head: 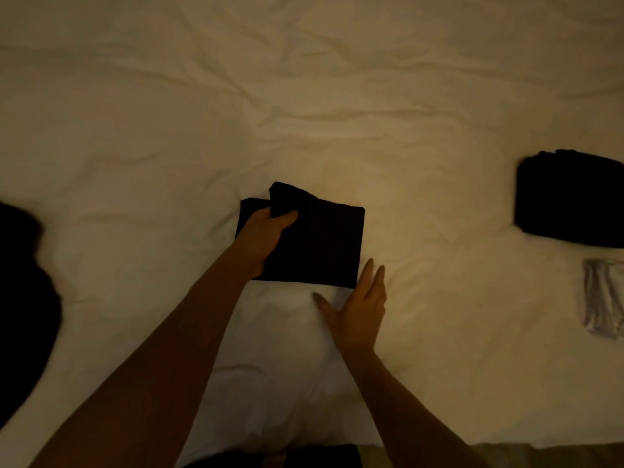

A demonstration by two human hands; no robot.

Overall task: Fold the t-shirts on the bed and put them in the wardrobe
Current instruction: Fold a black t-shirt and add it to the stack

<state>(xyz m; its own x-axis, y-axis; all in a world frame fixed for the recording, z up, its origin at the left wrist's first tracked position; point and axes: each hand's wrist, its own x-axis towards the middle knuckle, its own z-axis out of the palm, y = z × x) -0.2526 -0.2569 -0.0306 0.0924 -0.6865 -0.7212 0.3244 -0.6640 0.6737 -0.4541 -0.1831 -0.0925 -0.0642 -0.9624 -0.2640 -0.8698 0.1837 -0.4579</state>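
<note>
I see the wide bed with its rumpled cream-white cotton sheet filling nearly the whole head view. On it, at the left edge, lies a large dark heap of cloth, blurred, so I cannot say whether it is more shirts. Far right sits a black folded bundle of fabric, well apart from both hands, and just below it a small pale crinkled packet.

The thing that matters is the black folded t-shirt in the middle of the bed, almost square, its slightly longer side running left to right, straight ahead of me. The left hand is the nearer one: it grips the shirt's left edge, thumb curled on top of the cloth, fingers tucked under the raised upper-left corner. The right hand lies flat with straight, spread fingers on the sheet just beside the shirt's near right corner, holding nothing; whether a fingertip touches the cloth I cannot tell.

I judge the fold nearly finished; the next move probably calls for the right hand to slide under that corner so both can lift the shirt level.
</note>
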